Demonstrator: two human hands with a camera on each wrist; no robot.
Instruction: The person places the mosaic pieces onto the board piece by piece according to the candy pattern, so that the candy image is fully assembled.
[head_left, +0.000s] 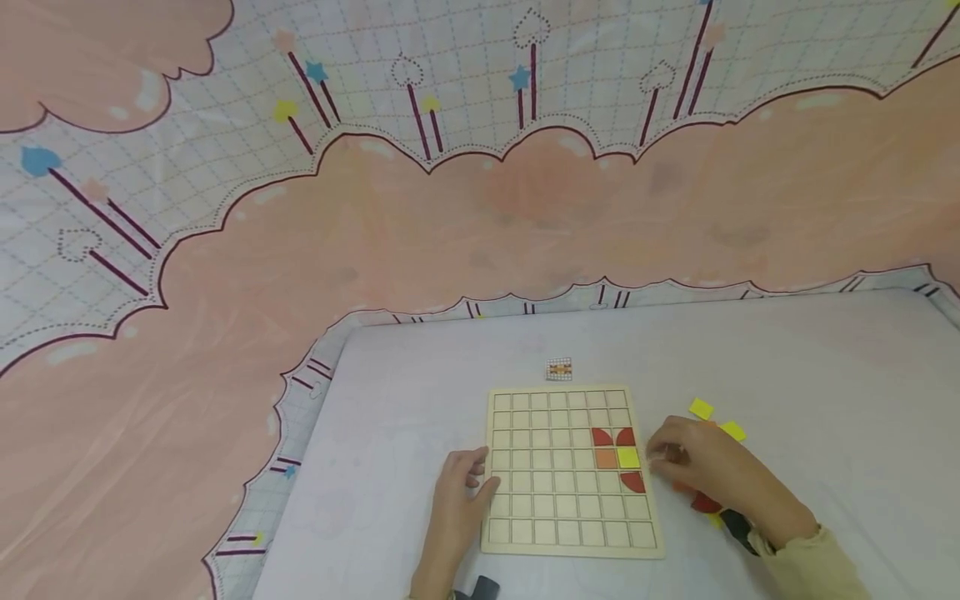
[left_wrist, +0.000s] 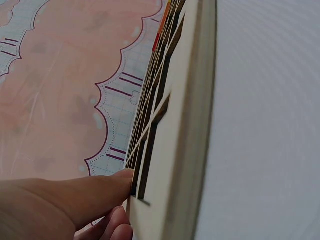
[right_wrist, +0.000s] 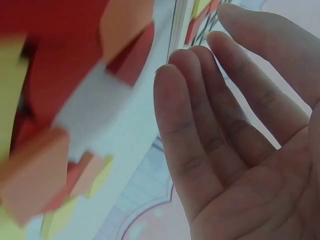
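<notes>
A pale wooden board (head_left: pixel 562 504) with a square grid lies flat in front of me. Along its right side sit red quarter-circle pieces (head_left: pixel 632 482), an orange square (head_left: pixel 605 459) and a yellow square (head_left: pixel 628 457). My left hand (head_left: pixel 459 492) rests at the board's left edge; in the left wrist view its thumb (left_wrist: pixel 95 197) touches the board. Just off the right edge hovers my right hand (head_left: pixel 701 458), over loose pieces it partly hides. Its fingers (right_wrist: pixel 172 110) look only slightly bent in the right wrist view, and no piece shows between them.
Loose yellow pieces (head_left: pixel 701 408), with orange and red ones, lie around and under the right hand. A small printed pattern card (head_left: pixel 558 369) lies beyond the board. The white table (head_left: pixel 397 400) meets a patterned pink cloth (head_left: pixel 480 225) behind.
</notes>
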